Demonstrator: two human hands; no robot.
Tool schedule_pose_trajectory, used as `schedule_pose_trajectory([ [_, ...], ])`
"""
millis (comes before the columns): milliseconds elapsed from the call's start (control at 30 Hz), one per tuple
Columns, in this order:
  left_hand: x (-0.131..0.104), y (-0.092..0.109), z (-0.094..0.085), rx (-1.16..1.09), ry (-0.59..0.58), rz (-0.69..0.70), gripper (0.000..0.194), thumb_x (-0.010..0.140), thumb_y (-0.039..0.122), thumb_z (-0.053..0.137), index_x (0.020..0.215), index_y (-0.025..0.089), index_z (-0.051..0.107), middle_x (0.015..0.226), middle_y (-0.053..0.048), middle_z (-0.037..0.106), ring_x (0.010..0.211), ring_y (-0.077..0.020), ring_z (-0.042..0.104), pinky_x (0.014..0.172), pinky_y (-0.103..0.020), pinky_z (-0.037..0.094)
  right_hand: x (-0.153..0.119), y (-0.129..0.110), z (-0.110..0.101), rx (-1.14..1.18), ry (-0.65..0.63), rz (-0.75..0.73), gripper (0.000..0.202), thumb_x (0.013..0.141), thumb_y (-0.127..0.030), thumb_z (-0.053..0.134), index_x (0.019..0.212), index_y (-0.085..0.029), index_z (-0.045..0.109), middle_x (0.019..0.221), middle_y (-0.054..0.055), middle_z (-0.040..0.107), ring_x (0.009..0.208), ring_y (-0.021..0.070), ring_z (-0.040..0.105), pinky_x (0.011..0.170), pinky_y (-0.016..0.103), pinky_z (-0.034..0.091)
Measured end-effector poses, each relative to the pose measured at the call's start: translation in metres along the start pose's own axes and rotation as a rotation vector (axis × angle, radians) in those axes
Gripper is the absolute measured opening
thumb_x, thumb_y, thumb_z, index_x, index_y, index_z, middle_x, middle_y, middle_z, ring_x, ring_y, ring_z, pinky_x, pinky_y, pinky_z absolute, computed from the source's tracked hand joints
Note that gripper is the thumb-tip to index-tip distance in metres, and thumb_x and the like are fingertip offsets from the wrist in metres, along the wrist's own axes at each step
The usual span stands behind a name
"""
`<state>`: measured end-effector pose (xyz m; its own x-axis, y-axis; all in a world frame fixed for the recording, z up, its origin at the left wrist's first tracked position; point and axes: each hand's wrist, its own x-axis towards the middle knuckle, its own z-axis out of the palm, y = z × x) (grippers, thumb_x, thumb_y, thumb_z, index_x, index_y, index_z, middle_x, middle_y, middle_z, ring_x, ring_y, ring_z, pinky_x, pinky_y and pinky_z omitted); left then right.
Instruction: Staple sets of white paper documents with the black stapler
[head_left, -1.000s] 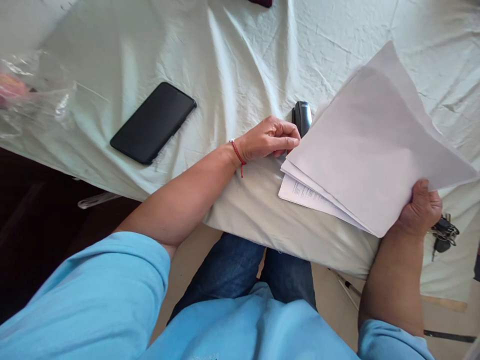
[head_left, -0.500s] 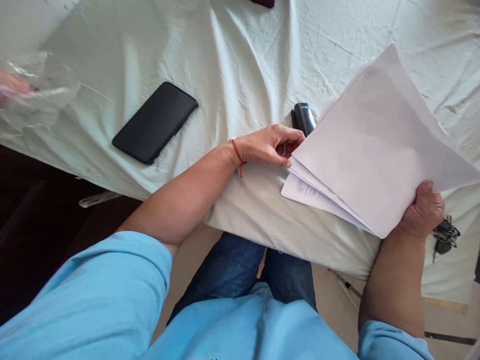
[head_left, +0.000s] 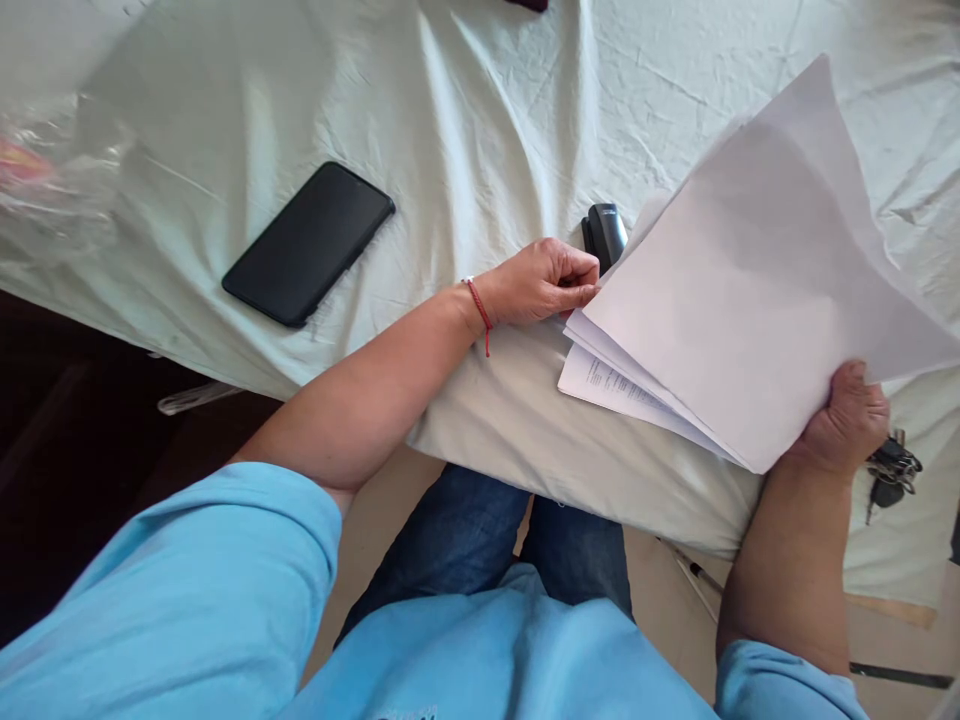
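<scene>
A loose stack of white paper sheets spreads over the right side of the table, its upper sheets lifted and fanned. My right hand grips the stack's near right edge, thumb on top. At the left corner, my left hand is closed in a pinch on the edge of a sheet; the fingertips are partly hidden. Printed text shows on a lower sheet. Just beyond my left fingers lies a black stapler-like object, partly covered by the paper.
A black phone lies on the pale cloth to the left. Crumpled clear plastic with something reddish sits at the far left. A bunch of keys rests beside my right wrist. The table's near edge runs above my legs.
My left fingers have closed together and shifted slightly up and left. The sheets have fanned further apart, their far corner rising. My right hand stays in place.
</scene>
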<state>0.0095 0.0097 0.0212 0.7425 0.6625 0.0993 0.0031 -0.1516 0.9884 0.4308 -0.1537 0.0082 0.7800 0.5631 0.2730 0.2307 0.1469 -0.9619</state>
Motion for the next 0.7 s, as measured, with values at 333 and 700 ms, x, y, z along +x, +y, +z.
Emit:
schedule_pose_trajectory([
  [333,-0.002,0.005,-0.002,-0.077,-0.010,0.020,0.017,0.090,0.014,0.083,0.078,0.018,0.070,0.071,0.003,0.060,0.066,-0.0092,0.047,0.063,-0.028,0.036,-0.007,-0.003,0.003,0.043,-0.021,-0.054,0.041,0.086,-0.063,0.099,0.086,-0.028,0.078,0.103,0.003,0.088,0.138,0.0300,0.084,0.151,0.056,0.052],
  [700,-0.004,0.008,-0.002,-0.055,-0.033,0.022,0.006,0.083,0.013,0.082,0.085,0.017,0.078,0.080,0.000,0.072,0.076,-0.0123,0.062,0.073,-0.027,0.052,0.016,0.022,-0.020,0.172,-0.020,0.090,0.018,0.101,-0.043,0.092,0.096,-0.027,0.085,0.132,0.005,0.089,0.168,0.0286,0.069,0.147,0.053,0.059],
])
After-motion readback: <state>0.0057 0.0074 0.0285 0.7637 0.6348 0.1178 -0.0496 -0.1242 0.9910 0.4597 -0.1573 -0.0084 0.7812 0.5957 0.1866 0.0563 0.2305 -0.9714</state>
